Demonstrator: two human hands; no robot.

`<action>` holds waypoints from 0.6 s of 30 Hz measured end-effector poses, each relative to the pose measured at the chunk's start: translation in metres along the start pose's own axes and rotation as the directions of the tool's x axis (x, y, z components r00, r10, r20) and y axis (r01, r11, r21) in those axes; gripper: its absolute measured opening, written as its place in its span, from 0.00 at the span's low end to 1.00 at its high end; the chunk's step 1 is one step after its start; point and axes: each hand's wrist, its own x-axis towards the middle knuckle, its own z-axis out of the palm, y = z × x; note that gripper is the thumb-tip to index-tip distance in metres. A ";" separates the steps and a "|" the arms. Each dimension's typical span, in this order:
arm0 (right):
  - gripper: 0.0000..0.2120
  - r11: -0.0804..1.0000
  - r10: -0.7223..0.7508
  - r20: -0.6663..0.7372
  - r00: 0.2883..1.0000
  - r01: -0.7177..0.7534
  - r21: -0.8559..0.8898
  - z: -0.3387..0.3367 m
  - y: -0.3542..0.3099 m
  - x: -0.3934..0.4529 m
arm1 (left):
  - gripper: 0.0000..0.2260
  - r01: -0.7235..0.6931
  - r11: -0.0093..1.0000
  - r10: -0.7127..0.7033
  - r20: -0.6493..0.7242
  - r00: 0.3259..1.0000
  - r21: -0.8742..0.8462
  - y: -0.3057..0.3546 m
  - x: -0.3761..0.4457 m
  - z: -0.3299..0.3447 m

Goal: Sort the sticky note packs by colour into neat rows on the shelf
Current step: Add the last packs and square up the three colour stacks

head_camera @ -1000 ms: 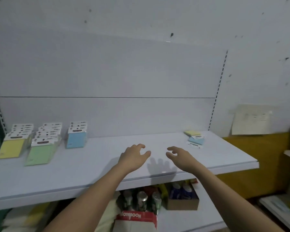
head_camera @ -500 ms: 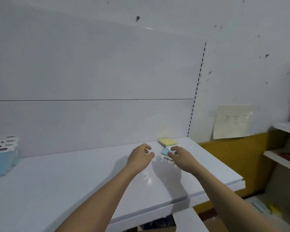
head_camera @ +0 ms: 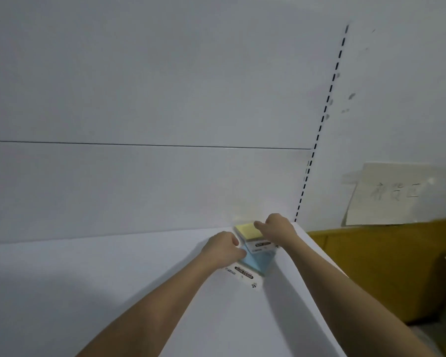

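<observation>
Head view: both hands grip packs

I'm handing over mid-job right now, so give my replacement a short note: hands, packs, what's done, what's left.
Left hand: on the blue sticky note pack, apparently gripping its near-left edge.
Right hand: on the yellow sticky note pack, grip unclear.
Both packs overlap in a loose pile at the shelf's back right corner.
Done: hands have reached the pile.
Left: lift both packs and add each to its colour row, out of view.
</observation>
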 end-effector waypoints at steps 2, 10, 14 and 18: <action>0.18 1.000 -0.020 0.037 0.999 0.020 -0.003 0.010 0.002 0.010 | 0.08 0.024 0.999 -0.024 -0.001 1.000 0.025 0.001 0.003 0.008; 0.17 0.940 -0.005 0.345 0.939 -0.114 0.322 -0.014 0.035 0.042 | 0.20 0.207 0.978 -0.207 0.007 0.978 0.004 0.029 -0.010 0.020; 0.05 0.698 -0.050 0.409 0.911 -0.261 0.667 -0.034 0.068 0.042 | 0.11 0.306 0.942 -0.312 -0.023 0.950 -0.137 0.046 -0.018 0.027; 0.07 0.503 -0.193 0.433 0.881 -0.290 0.814 -0.039 0.077 0.032 | 0.09 0.401 0.841 -0.447 -0.047 0.894 -0.364 0.052 -0.042 0.025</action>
